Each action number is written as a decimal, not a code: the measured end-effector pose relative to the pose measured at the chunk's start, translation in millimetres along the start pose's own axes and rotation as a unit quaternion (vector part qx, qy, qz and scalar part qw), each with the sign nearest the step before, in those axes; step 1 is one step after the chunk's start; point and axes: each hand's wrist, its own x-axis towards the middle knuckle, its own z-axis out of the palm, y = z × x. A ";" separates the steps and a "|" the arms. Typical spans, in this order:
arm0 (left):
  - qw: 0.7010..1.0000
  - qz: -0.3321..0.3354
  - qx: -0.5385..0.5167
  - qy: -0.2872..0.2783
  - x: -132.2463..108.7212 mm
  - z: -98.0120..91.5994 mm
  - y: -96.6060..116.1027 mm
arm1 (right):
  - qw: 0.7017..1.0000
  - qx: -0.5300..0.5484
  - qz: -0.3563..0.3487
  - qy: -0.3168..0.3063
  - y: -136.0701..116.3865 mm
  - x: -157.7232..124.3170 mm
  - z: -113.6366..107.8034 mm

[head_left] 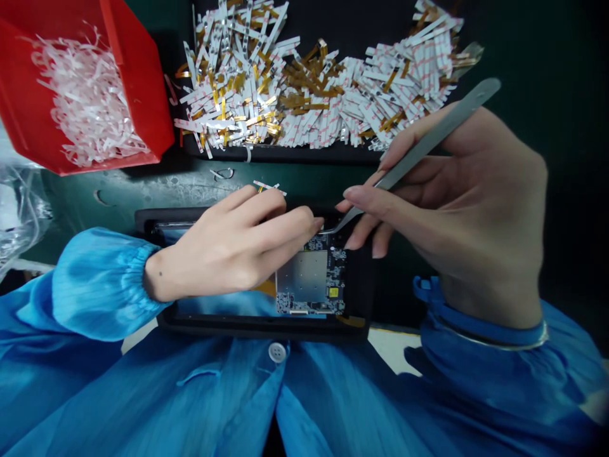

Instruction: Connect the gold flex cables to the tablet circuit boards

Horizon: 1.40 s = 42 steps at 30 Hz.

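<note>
My right hand (480, 190) grips a pair of metal tweezers (423, 149) between thumb and fingers, their bent tip pointing down and left to the upper edge of a circuit board (333, 270). Over the board's upper left reaches my left hand (238, 247), its fingers bent and together. Its fingertips are close to the tweezer tip, and what they pinch there, if anything, is hidden. The board carries a silver metal shield (302, 276) and a small yellow part. It lies over a panel with a shiny bluish surface (219, 306), inside a black tray (266, 330).
Behind the black tray, a dark tray (309, 154) holds heaps of white and amber flex strips (314, 95). At the left stands a red bin (152, 95) of curly white scraps (90, 101). Loose strips (269, 187) lie on the green table (185, 181). Clear plastic (21, 203) sits far left.
</note>
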 end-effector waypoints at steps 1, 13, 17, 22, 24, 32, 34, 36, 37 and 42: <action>1.000 -0.003 -0.005 -0.005 -0.6 -0.2 0.1 | 1.000 0.003 -0.003 -0.001 0.3 -0.3 -0.1; 0.998 -0.022 -0.035 -0.039 -5.2 -10.5 9.1 | 0.992 -0.042 -0.014 0.122 -8.7 -12.2 16.0; 0.999 -0.010 -0.029 -0.023 -3.9 -7.6 9.1 | 0.995 -0.046 -0.011 0.090 -4.0 -11.9 13.3; 0.999 -0.001 -0.032 -0.010 -4.5 -6.1 9.3 | 0.997 -0.052 0.006 0.063 -2.3 -9.5 7.6; 0.999 -0.001 -0.038 -0.008 -5.1 -6.0 9.3 | 0.997 -0.053 0.007 0.052 -4.4 -9.3 8.0; 0.999 -0.006 -0.028 -0.023 -5.7 -7.2 8.3 | 0.998 -0.056 0.012 0.035 -7.9 -6.6 6.7; 0.999 -0.006 -0.026 -0.020 -5.3 -6.9 8.0 | 0.999 -0.024 0.017 0.035 -6.2 -5.3 4.7; 0.999 -0.009 -0.035 -0.015 -5.3 -6.8 7.9 | 0.999 0.009 0.013 0.034 -3.6 -5.0 3.9; 0.999 -0.013 -0.041 -0.014 -5.5 -6.9 8.0 | 0.999 0.021 0.009 0.037 -2.0 -5.1 3.9; 0.997 -0.025 -0.071 -0.014 -6.8 -8.2 9.3 | 0.997 0.005 -0.061 0.055 6.9 -6.7 4.0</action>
